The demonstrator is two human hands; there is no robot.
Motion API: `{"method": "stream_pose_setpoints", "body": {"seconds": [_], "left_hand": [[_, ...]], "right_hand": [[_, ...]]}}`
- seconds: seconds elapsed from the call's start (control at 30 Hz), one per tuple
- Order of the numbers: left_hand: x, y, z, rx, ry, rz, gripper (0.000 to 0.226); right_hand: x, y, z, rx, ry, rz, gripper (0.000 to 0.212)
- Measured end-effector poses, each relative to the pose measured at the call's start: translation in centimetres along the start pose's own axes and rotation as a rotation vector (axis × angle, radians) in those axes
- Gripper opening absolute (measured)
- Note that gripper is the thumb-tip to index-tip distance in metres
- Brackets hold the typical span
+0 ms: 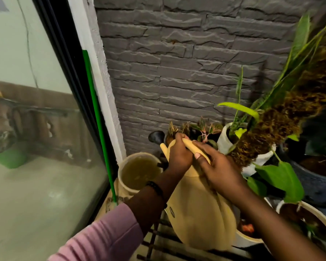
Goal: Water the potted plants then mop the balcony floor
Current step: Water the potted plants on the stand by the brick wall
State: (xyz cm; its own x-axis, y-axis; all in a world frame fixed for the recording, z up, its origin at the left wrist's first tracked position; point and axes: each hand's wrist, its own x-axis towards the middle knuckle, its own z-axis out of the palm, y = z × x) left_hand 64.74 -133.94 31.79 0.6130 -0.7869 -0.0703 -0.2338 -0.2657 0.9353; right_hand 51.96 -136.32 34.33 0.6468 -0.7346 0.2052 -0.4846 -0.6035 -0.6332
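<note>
Your left hand (179, 153) and right hand (217, 169) both wrap the curved handle of the yellow watering can (199, 210) at frame centre; fingers (199, 147) closed on it. Can body hangs below your hands, black spout rose (156, 136) pointing up-left. Cream bucket (125, 185) of murky water sits just left of the can. Green mop pole (100, 132) leans on the window frame. Potted plants (282, 178) crowd the right; grey stone wall (177, 63) close behind.

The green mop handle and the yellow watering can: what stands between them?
In the head view, a cream bucket of murky water stands between the green mop handle and the yellow watering can.
</note>
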Motion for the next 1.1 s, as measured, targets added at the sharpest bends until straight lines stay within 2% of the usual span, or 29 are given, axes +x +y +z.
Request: {"method": "stream_pose_setpoints", "body": {"seconds": [0.27, 0.33, 0.43, 0.5, 0.6, 0.7, 0.9, 1.1], "left_hand": [[6.7, -0.6, -4.4, -0.049, -0.150, -0.067, 0.042], [8.3, -0.3, -4.8, -0.235, -0.153, -0.204, 0.034], [10.5, 0.7, -4.9, -0.504, -0.124, -0.497, 0.058], [11.1, 1.1, -5.1, -0.543, -0.129, -0.550, 0.056], [12.1, 1.5, -4.7, -0.386, -0.256, -0.403, 0.035], [12.7, 1.9, -4.1, -0.339, -0.285, -0.440, 0.041], [12.3, 2.3, -3.9, -0.168, -0.342, -0.301, 0.030], [15.1, 1.3, -3.6, -0.252, -0.429, -0.427, 0.036]], "right_hand": [[5.5, -5.9, 2.9, -0.134, 0.014, 0.136, 0.042], [7.0, -6.8, 3.1, -0.173, 0.006, 0.153, 0.043], [8.6, -7.6, 3.3, -0.207, 0.022, 0.180, 0.043], [9.4, -7.8, 3.4, -0.242, 0.055, 0.202, 0.043], [10.4, -7.9, 3.3, -0.290, 0.098, 0.227, 0.043], [11.1, -7.3, 3.0, -0.332, 0.110, 0.250, 0.043], [12.2, -6.3, 2.4, -0.359, 0.087, 0.247, 0.041], [15.0, -5.7, 3.2, -0.404, 0.010, 0.274, 0.040]]}}
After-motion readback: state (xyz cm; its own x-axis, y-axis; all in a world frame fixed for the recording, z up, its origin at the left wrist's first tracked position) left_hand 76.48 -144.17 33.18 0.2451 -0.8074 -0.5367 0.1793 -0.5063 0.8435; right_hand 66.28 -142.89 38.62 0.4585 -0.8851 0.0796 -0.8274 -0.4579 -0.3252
